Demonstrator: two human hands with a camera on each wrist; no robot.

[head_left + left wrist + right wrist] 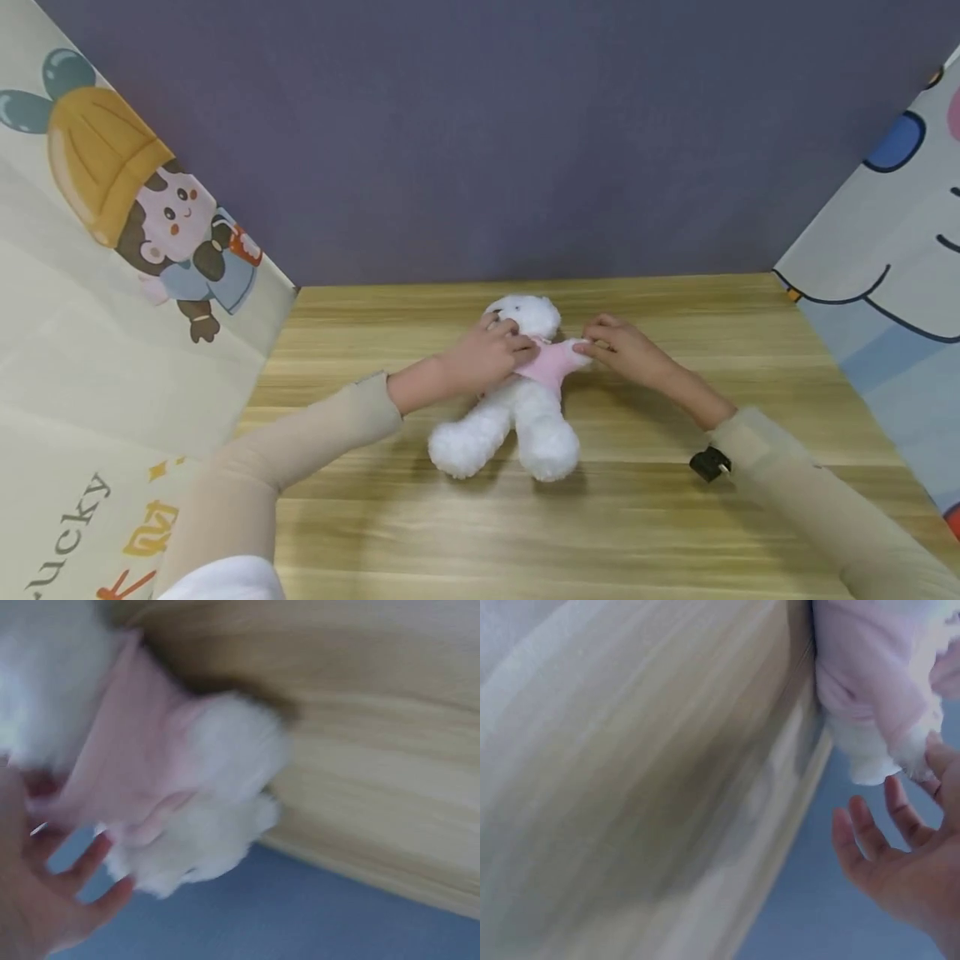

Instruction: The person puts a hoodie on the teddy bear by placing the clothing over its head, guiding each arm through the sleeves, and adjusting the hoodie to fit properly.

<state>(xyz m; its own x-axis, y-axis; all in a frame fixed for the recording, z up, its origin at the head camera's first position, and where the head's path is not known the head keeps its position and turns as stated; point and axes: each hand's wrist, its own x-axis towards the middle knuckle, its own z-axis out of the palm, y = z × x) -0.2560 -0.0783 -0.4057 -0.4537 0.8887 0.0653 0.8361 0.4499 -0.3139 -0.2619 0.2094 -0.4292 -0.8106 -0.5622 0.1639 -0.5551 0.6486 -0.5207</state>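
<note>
A white, bear-like plush toy [547,442] in a pink shirt [553,364] lies on its back, head away from me and thick legs towards me. My left hand [480,358] lies across its chest and the side of its face. In the left wrist view the pink shirt [135,742] is drawn out towards my left hand [45,885], thumb and forefinger at its edge, other fingers spread. My right hand [626,350] pinches the end of the toy's outstretched white paw [579,354]. The right wrist view shows my other right fingers [861,829] loosely bent beside the paw.
The toy lies on a wood-grain table [420,533] with a dark grey-blue panel [525,142] behind it. Printed cartoon sheets [112,350] flank both sides. A small black object [709,463] is at my right sleeve.
</note>
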